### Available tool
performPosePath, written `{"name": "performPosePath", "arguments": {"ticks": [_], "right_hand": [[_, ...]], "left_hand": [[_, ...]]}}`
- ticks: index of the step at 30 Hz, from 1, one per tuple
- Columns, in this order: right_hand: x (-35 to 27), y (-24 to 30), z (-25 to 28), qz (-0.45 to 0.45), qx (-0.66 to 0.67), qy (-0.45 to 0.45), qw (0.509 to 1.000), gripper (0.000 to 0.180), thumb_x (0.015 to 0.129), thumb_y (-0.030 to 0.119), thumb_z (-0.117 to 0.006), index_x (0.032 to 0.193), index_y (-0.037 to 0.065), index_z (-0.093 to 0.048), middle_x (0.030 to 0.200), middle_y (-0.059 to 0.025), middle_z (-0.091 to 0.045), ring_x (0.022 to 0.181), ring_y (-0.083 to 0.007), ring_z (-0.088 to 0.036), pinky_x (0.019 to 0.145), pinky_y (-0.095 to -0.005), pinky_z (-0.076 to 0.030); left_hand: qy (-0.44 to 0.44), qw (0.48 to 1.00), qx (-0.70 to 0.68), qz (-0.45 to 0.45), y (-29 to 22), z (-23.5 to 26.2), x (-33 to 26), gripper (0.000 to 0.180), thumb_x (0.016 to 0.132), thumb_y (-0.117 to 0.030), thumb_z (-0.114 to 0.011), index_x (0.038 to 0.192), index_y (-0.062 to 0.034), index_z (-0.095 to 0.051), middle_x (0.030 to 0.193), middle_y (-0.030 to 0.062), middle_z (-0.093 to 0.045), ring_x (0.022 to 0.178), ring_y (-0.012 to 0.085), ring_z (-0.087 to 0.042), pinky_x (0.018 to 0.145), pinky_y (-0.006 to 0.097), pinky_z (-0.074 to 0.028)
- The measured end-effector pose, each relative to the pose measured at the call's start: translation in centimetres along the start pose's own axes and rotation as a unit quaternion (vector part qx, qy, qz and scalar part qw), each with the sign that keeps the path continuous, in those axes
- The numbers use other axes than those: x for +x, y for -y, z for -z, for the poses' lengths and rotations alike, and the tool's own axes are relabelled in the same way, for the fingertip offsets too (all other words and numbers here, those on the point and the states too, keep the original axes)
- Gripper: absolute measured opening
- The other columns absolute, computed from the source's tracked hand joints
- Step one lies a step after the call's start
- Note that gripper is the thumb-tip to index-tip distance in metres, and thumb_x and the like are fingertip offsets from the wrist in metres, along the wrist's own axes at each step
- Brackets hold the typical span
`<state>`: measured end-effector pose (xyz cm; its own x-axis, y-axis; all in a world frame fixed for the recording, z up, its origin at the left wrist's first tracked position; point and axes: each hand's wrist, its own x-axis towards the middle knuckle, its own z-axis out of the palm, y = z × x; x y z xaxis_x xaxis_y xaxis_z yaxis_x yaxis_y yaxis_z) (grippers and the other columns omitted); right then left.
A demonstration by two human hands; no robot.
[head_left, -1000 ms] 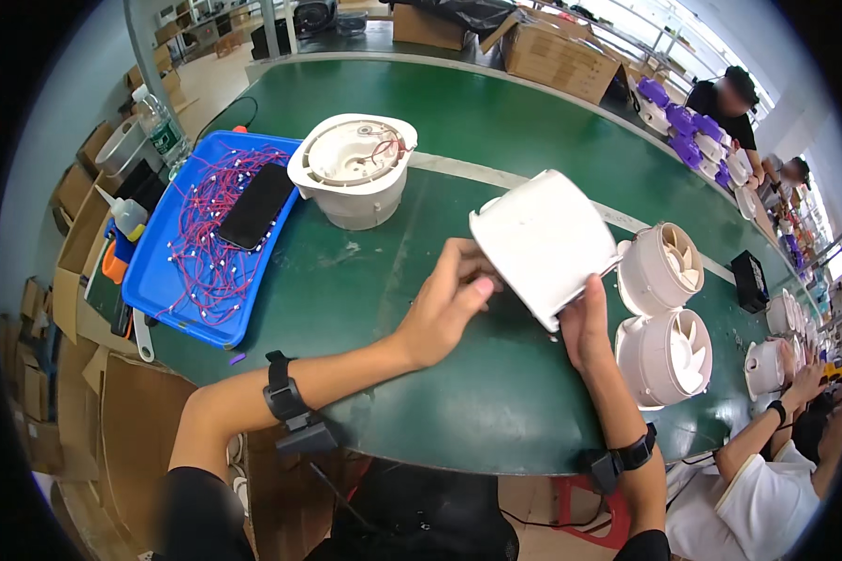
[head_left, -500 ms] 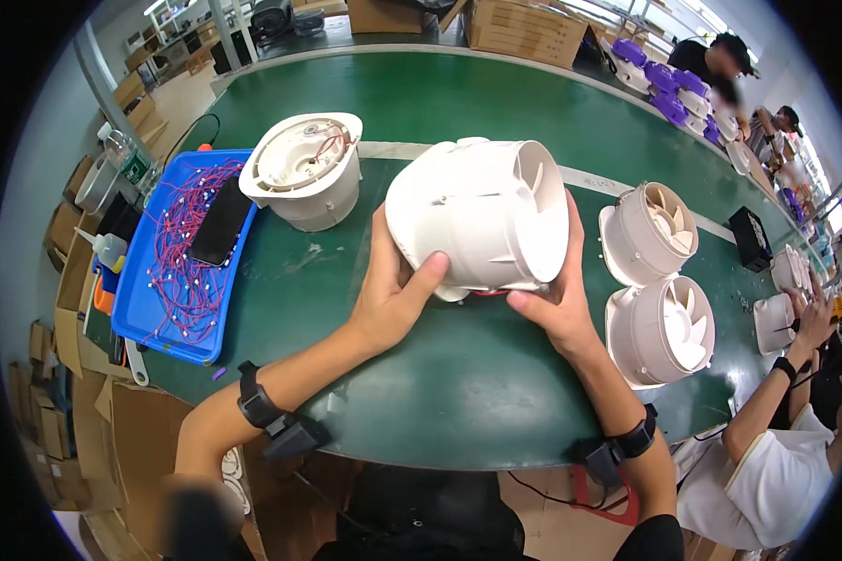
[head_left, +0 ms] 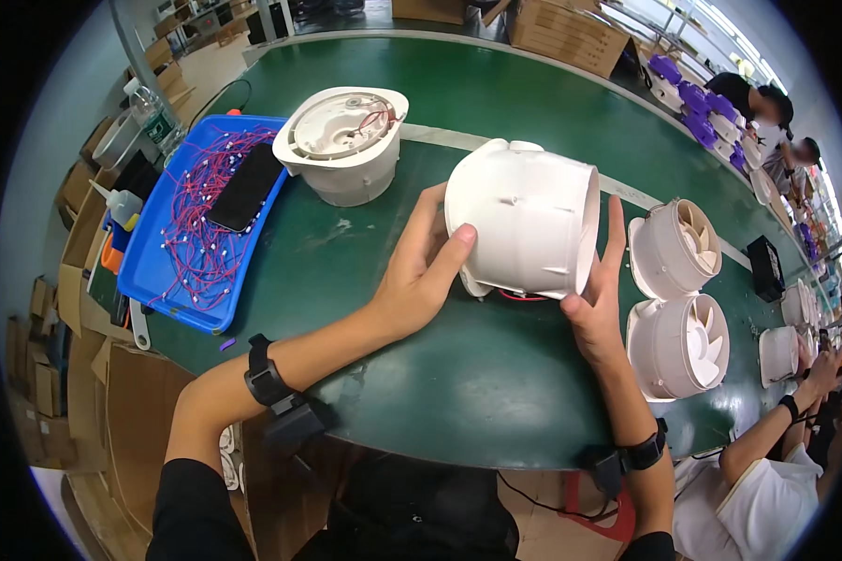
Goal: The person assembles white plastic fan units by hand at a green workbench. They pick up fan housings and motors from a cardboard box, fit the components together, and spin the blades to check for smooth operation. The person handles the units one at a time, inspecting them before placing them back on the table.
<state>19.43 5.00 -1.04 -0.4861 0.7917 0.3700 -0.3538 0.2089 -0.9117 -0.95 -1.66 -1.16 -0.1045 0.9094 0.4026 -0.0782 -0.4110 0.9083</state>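
Note:
A white plastic fan housing (head_left: 531, 220) is held on its side above the green tabletop, its round open end toward the right. My left hand (head_left: 419, 271) grips its flanged left end, thumb on the near side. At the open rim is my right hand (head_left: 601, 304), thumb against the lower edge and fingers behind. A bit of red wire (head_left: 522, 296) shows under the housing. Left of it, another fan housing (head_left: 346, 140) stands with its wired side up. Two more housings with white fan blades, one (head_left: 678, 245) behind the other (head_left: 680, 346), stand to the right.
On the left lies a blue tray (head_left: 217, 320) of red wires with small white connectors and a black phone (head_left: 246, 187). A black box (head_left: 766, 268) stands at the right. Cardboard boxes (head_left: 571, 35) line the far side. A co-worker's arm (head_left: 767, 430) reaches in at right.
The housing in my hands has turned, so the blades inside its open end no longer show. Both hands still hold it. The whole view has shifted, moving the table things rightward in the picture.

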Motion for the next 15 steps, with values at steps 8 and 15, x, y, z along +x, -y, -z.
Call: {"name": "performPosePath", "arguments": {"ticks": [8, 15], "right_hand": [[0.3, -0.4, -0.3, 0.061, -0.054, 0.01, 0.997, 0.13, 0.067, 0.018, -0.086, 0.152, 0.01, 0.012, 0.15, -0.021, -0.026, 0.138, -0.0324, -0.035, 0.112, -0.0441, -0.033], [0.1, -0.4, -0.2, 0.114, -0.147, 0.05, 0.981, 0.132, 0.061, 0.019, -0.089, 0.152, 0.007, 0.006, 0.152, -0.0209, -0.022, 0.14, -0.0335, -0.031, 0.114, -0.0448, -0.029]], "left_hand": [[-0.02, 1.0, 0.015, 0.015, 0.2, 0.8, 0.2, 0.051, 0.1, -0.025, -0.051, 0.139, -0.0005, -0.031, 0.124, 0.0183, -0.056, 0.115, 0.0205, -0.054, 0.097, 0.034, -0.043], [-0.005, 0.999, 0.0, 0.041, 0.2, 2.9, 1.9, 0.052, 0.098, -0.038, -0.051, 0.131, 0.0025, -0.05, 0.117, 0.0134, -0.061, 0.105, 0.0161, -0.059, 0.092, 0.029, -0.044]]}}
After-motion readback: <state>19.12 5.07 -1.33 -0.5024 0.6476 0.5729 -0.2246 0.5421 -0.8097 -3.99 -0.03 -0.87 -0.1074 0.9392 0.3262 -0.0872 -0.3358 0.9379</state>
